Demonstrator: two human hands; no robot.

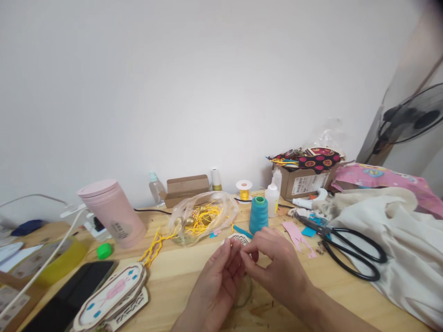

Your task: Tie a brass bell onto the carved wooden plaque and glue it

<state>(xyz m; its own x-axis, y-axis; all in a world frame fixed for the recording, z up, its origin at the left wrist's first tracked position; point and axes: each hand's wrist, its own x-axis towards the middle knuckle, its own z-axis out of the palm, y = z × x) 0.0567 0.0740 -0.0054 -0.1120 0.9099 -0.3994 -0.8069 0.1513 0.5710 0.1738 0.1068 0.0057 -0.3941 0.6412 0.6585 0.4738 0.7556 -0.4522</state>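
My left hand (221,274) and my right hand (277,260) meet above the front middle of the table, fingertips close together. Both are closed in a pinch. A tiny yellowish bit shows at the left fingertips, too small to name, and what the right fingers pinch is hidden. Just behind the fingers, a pale wooden piece with cut-out patterns (240,238) is partly covered by them. Beneath the hands a faint thin loop (248,295) shows against the wood. Nearest to my right hand stands a cone of teal thread (259,216).
Around lie a plastic bag with yellow cords and bells (202,216), black-handled scissors (346,244), white cloth (384,230), a glue bottle (272,198) and a yellow wire spool (244,190). Leftward are stacked wooden tags (114,293), a phone (69,295) and a pink tumbler (112,212).
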